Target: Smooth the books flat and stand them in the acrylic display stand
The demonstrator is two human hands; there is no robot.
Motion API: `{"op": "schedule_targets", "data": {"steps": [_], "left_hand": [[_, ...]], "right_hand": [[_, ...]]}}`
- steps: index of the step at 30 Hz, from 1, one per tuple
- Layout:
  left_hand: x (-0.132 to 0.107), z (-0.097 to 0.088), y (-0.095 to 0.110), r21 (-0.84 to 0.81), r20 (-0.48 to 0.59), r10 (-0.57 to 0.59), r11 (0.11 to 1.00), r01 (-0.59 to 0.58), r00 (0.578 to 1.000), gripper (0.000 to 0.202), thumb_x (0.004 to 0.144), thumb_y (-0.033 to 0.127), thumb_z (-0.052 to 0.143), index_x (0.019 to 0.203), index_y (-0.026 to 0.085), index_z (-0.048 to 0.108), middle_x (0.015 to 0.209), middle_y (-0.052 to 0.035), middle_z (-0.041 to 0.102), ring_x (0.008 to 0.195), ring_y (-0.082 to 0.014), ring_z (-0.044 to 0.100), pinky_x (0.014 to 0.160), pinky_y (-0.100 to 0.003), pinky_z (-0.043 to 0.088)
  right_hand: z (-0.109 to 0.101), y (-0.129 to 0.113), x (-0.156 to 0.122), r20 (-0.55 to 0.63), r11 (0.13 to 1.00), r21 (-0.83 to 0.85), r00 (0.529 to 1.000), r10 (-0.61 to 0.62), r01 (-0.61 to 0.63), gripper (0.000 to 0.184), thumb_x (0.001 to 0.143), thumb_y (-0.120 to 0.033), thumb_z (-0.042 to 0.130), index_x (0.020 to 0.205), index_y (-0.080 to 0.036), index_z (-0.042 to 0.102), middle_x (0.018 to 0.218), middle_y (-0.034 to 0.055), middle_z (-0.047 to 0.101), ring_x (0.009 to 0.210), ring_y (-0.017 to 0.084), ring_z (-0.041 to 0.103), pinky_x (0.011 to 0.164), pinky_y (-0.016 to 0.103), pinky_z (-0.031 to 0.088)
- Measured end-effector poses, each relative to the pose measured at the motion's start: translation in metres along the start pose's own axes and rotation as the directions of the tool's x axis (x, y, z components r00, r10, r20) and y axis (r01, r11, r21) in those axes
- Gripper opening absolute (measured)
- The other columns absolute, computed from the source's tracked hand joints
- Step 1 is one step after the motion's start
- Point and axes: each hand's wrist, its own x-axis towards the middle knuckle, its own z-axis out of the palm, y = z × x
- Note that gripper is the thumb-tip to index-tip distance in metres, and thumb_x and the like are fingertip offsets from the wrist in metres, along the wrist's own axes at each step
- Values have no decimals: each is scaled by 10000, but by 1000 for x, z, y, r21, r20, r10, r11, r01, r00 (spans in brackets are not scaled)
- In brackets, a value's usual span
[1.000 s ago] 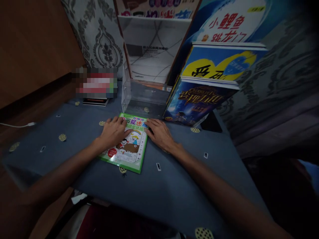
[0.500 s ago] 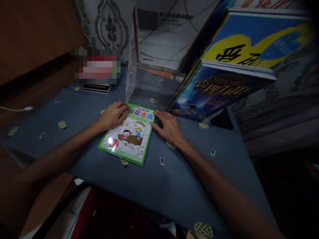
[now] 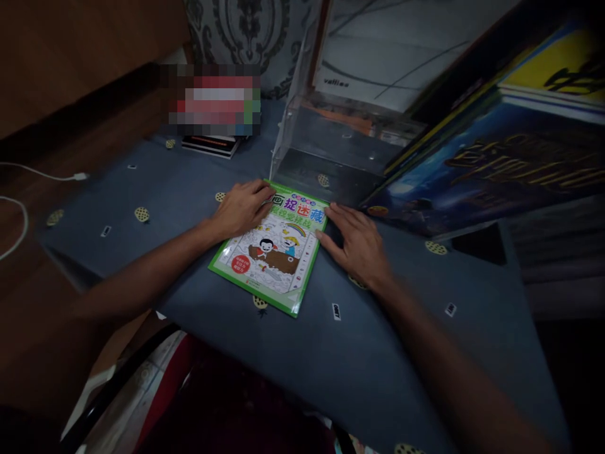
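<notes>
A thin children's picture book (image 3: 276,249) with a green border lies flat and slightly turned on the grey-blue tablecloth (image 3: 302,359). Its cover shows colourful Chinese lettering, a rainbow and two cartoon figures. My left hand (image 3: 243,207) rests over the book's upper left edge, fingers stretched onto the cover. Along the upper right edge lies my right hand (image 3: 357,239), thumb and fingertips touching the book's side, fingers apart. Neither hand is wrapped round the book.
Behind the book stands a clear acrylic rack (image 3: 331,151). Large upright books (image 3: 472,170) fill its right side, with a dark flat object (image 3: 479,243) beside them. At the back left is a small stack of books (image 3: 210,146), partly blurred. A white cable (image 3: 51,171) lies at the left.
The view has shifted, so the table, book and hands appear further right, and the upright books are partly out of frame. Hands and book keep the same arrangement.
</notes>
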Motion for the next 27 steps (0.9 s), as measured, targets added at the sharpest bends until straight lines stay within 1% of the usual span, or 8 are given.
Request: {"op": "schedule_targets", "data": {"steps": [7, 13, 17, 22, 27], "left_hand": [[-1, 3, -2, -23, -11, 13, 1000, -13, 1000, 356, 1032, 313, 392, 1238, 161, 639, 1291, -146, 641, 1135, -281, 630, 928, -426, 484], [-1, 6, -4, -39, -27, 23, 999, -24, 999, 361, 1028, 318, 386, 1234, 168, 642, 1258, -141, 644, 1118, -279, 627, 920, -426, 479], [0, 3, -2, -28, -4, 19, 999, -19, 1000, 368, 1014, 312, 397, 1234, 163, 652, 1238, -140, 652, 1097, -285, 633, 926, -432, 480], [0, -2, 2, -36, 28, -14, 999, 15, 1000, 401, 1016, 324, 391, 1270, 150, 647, 1266, -146, 646, 1125, -296, 622, 950, -445, 469], [0, -7, 3, 15, 36, 11, 1000, -11, 999, 416, 1015, 319, 381, 1296, 161, 644, 1293, -155, 649, 1160, -321, 604, 984, -508, 433]], "right_hand": [[-3, -5, -1, -37, 999, -7, 998, -42, 42, 486, 1001, -513, 476, 1323, -192, 648, 1361, 155, 677, 1275, 362, 589, 1036, 570, 464], [-4, -6, 0, -58, 997, -3, 996, -75, 74, 425, 989, -501, 495, 1232, -216, 697, 1260, 127, 731, 1195, 353, 618, 1014, 566, 455], [-4, -6, 1, -64, 995, 16, 993, -102, 103, 392, 992, -480, 495, 1168, -212, 719, 1189, 117, 754, 1130, 329, 635, 979, 522, 467], [-4, -7, 2, -59, 995, 28, 994, -94, 95, 373, 976, -456, 520, 1172, -208, 719, 1167, 124, 757, 1108, 335, 635, 948, 512, 472], [-6, -10, 2, -46, 996, 39, 996, -75, 77, 337, 964, -407, 538, 1164, -212, 726, 1161, 120, 762, 1096, 333, 643, 936, 498, 475]]}}
